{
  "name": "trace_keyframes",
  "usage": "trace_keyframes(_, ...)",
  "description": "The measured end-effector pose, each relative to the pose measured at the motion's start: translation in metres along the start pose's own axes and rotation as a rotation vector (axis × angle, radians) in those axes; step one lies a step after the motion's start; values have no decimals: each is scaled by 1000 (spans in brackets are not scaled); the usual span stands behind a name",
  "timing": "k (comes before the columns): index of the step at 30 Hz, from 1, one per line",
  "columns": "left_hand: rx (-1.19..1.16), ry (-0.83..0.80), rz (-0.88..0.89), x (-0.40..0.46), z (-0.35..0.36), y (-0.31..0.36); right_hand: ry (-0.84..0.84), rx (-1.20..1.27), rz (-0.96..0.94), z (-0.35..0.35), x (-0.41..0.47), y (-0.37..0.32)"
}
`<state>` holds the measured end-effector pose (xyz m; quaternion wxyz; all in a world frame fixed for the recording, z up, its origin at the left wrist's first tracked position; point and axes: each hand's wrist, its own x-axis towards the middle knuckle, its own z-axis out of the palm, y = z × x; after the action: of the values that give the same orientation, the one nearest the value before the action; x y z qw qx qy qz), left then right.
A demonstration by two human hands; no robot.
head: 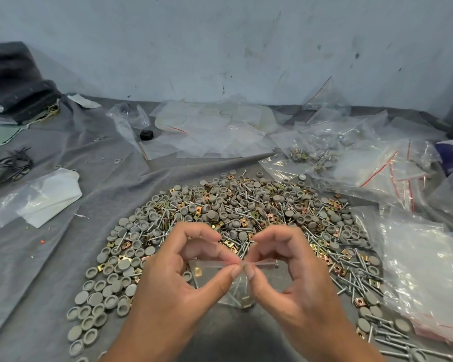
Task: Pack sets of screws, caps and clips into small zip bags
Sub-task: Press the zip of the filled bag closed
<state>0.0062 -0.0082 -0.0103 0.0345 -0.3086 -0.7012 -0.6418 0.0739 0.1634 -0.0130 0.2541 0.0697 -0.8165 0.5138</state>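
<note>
A small clear zip bag (215, 276) hangs between my two hands, with screws and a brass clip visible inside it. My left hand (175, 291) pinches the bag's top strip with thumb and forefinger. My right hand (296, 286) pinches the same strip right beside it, thumb tips almost touching. Beneath and beyond the hands lies a wide heap (233, 212) of grey round caps, brass clips and long silver screws on the grey cloth (63, 257).
Empty and filled zip bags with red seal lines pile up at the right (392, 168) and the near right (424, 270). Loose clear plastic (209, 131) lies at the back. A folded white bag (50, 194) sits at the left, black cords (13, 163) further left.
</note>
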Motion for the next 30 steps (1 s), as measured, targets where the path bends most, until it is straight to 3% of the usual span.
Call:
trace_keyframes(21, 66, 45, -22, 0, -5, -4, -5, 40, 58, -5, 1, 0)
trace_keyframes(30, 73, 8, -4, 0, -3, -4, 7, 47, 0, -4, 4, -6)
